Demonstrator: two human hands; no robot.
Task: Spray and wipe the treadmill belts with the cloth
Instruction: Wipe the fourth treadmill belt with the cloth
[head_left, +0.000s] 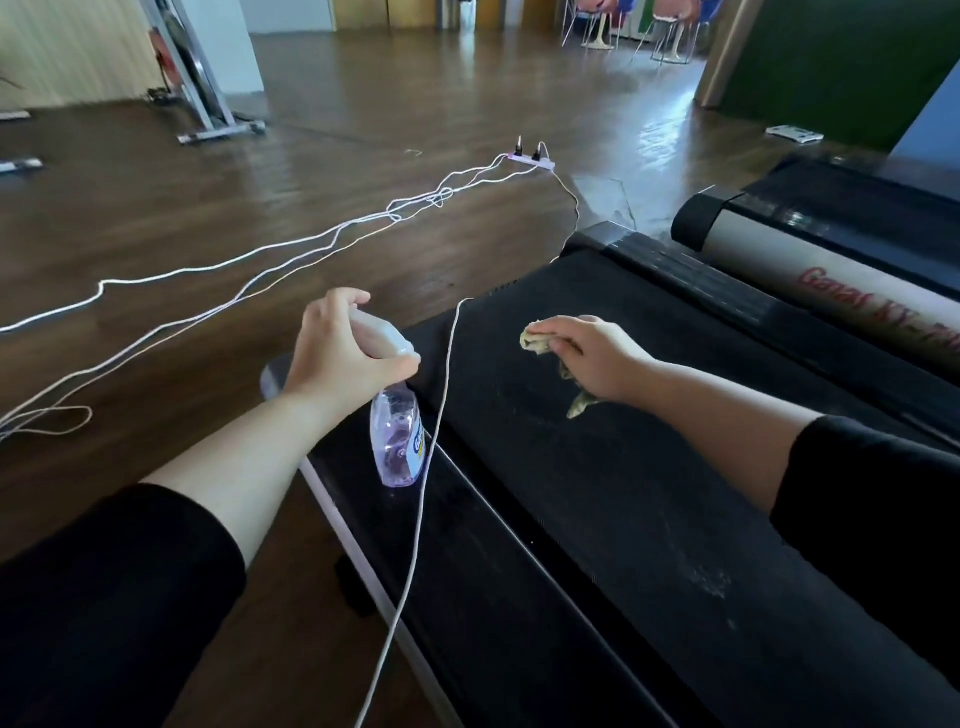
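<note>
Your left hand holds the spray bottle by its head, fingers curled round the trigger part. The purple body hangs over the treadmill's left side rail; whether its base touches the rail, you cannot tell from here. When you spray, turn the nozzle right, towards the belt, and away from the floor and the power strip at the far end.

Just right of the bottle a white cable runs from near to far along the belt's left edge. It would likely snag the cloth, so nudge it off to the left before you wipe that strip.

The treadmill belt fills the middle, black, with pale specks on its near part that look unwiped. Work in long overlapping strokes along its length, from far to near, and spread the cloth flatter so more of it bears on the surface.

The cloth lies bunched on the far part of the belt. Your right hand grips it from above and presses it down, fingers bent over the bundle, a loose end trailing out under the wrist.

Further right the second treadmill waits, apparently untouched.
</note>
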